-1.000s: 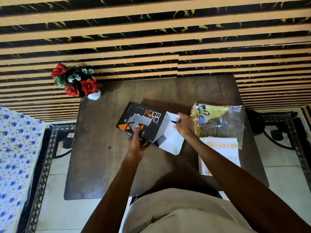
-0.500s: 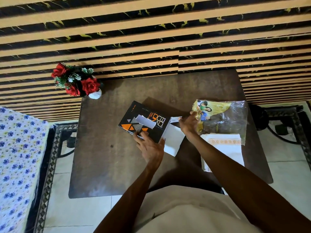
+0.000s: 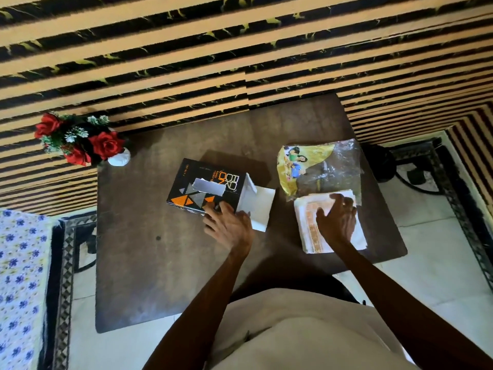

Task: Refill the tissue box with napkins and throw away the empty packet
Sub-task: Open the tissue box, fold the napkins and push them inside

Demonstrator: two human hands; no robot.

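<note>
Right hand [image 3: 336, 219] has left the box flap and now lies spread on the napkins [image 3: 309, 228].

Left hand [image 3: 229, 226] — fingers loosely apart — touches the tissue box [image 3: 205, 185] at its near corner, white end flap [image 3: 257, 206] open just beside it; beyond the right hand lies the packet [image 3: 320, 166] — all on the table [image 3: 149, 263].

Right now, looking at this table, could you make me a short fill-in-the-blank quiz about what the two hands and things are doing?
1. The right hand rests flat on the stack of ____ napkins.
2. The left hand touches the black cardboard tissue box, whose side flap is ____.
3. The clear and yellow plastic packet lies ____ the napkins, toward the wall.
4. The vase of red ____ stands at the table's far left corner.

Missing words: white; open; beyond; roses
</note>
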